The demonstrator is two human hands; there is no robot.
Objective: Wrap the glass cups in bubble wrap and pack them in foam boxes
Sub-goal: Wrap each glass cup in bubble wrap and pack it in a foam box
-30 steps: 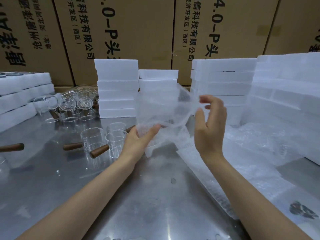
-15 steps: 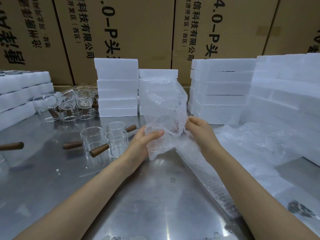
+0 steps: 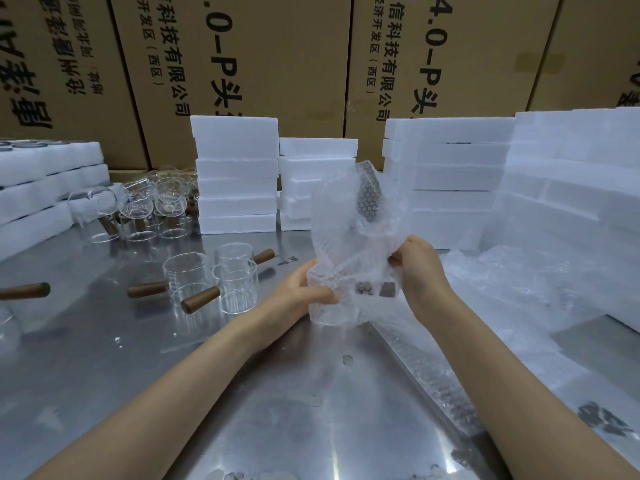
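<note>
Both hands, left hand (image 3: 300,292) and right hand (image 3: 417,268), grip bubble wrap (image 3: 349,237) around a cup mid-wrap; next, probably tucking the loose top.

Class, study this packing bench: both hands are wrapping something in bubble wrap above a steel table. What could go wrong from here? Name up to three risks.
1. The wrap is loose and bunched, with its top flapping free, so it could unroll.
2. The left hand works beside the bare cups; an elbow or the wrap might knock them.
3. The bundle is held above the table; a slip might crack whatever is inside.
</note>
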